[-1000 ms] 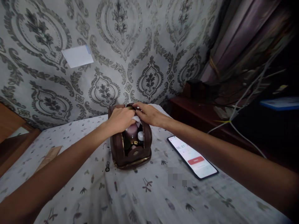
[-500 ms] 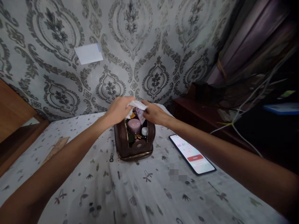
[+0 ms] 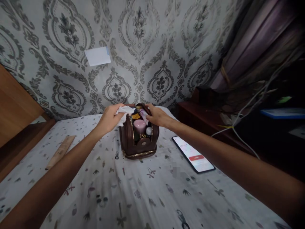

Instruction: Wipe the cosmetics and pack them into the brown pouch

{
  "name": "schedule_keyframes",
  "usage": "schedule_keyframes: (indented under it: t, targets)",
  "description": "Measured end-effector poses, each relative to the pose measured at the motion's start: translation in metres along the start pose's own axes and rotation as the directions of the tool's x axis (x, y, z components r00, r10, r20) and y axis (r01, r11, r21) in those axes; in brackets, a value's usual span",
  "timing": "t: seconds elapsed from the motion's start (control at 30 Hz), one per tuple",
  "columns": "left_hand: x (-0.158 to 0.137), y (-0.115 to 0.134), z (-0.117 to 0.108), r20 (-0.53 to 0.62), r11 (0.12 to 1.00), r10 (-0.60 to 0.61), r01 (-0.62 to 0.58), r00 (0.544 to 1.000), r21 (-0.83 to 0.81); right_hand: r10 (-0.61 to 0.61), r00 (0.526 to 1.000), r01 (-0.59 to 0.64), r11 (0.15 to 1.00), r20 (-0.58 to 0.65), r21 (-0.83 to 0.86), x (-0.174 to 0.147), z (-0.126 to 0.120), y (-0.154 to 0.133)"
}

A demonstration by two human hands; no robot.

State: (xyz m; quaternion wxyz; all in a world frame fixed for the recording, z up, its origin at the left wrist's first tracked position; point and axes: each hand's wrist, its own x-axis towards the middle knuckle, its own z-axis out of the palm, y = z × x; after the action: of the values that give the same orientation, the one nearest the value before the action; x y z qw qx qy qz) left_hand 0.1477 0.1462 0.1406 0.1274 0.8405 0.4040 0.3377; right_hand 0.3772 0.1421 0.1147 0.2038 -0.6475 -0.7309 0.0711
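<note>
A brown leather-look makeup bag point(image 3: 138, 150) stands unzipped on the bed, its opening facing up and toward me. Inside are a pink-lidded jar point(image 3: 139, 126), a small white-capped bottle point(image 3: 149, 131), a white and purple tube point(image 3: 144, 115) and something yellow point(image 3: 135, 116). Pinched in my left hand point(image 3: 110, 118), at the bag's upper left edge, is a crumpled white tissue point(image 3: 125, 112). My right hand point(image 3: 156, 115) is closed on the bag's upper right edge, by a curved brown strap, beside the tube; its fingertips are partly hidden.
Right of the bag lies a lit phone point(image 3: 196, 156), partly behind my right forearm. A wooden ruler-like strip point(image 3: 61, 151) lies on the patterned bedsheet point(image 3: 133, 203) at left. Behind is a wallpapered wall; cables point(image 3: 246, 105) hang over dark furniture at right.
My left hand has moved left with the tissue, away from my right hand, which no longer touches the tissue. More of the bag's top and strap shows. The view has shifted slightly.
</note>
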Motion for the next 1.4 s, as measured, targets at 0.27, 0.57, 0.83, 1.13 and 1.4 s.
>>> schedule_keyframes:
  t: [0.27, 0.57, 0.83, 1.13, 1.4]
  targets:
    - [-0.081, -0.023, -0.029, -0.051, 0.99, -0.131, 0.133, 0.99, 0.039, -0.132, 0.961, 0.147, 0.988, -0.242, 0.044, -0.028, 0.001, -0.008]
    - [-0.2, -0.094, -0.075, -0.179, 0.637, -0.476, 0.478, 0.861, 0.605, -0.567, 0.723, 0.685, 0.662, -0.396, 0.303, -0.141, 0.052, -0.072]
    - [-0.207, -0.142, -0.093, -0.115, 0.423, -0.766, 0.631, 0.632, 0.65, -0.495, 0.868, 0.368, 0.689, 0.034, 0.624, -0.171, 0.13, -0.123]
    - [-0.216, -0.08, -0.068, 0.028, 0.587, -0.806, 0.792, 0.591, 0.171, -0.209, 0.917, -0.288, 0.24, 0.339, 0.927, -0.178, 0.167, -0.141]
    - [-0.258, 0.003, 0.004, 0.174, 0.881, -0.445, 0.465, 0.878, -0.091, -0.263, 0.957, 0.028, 0.508, 0.124, 0.861, -0.182, 0.173, -0.123]
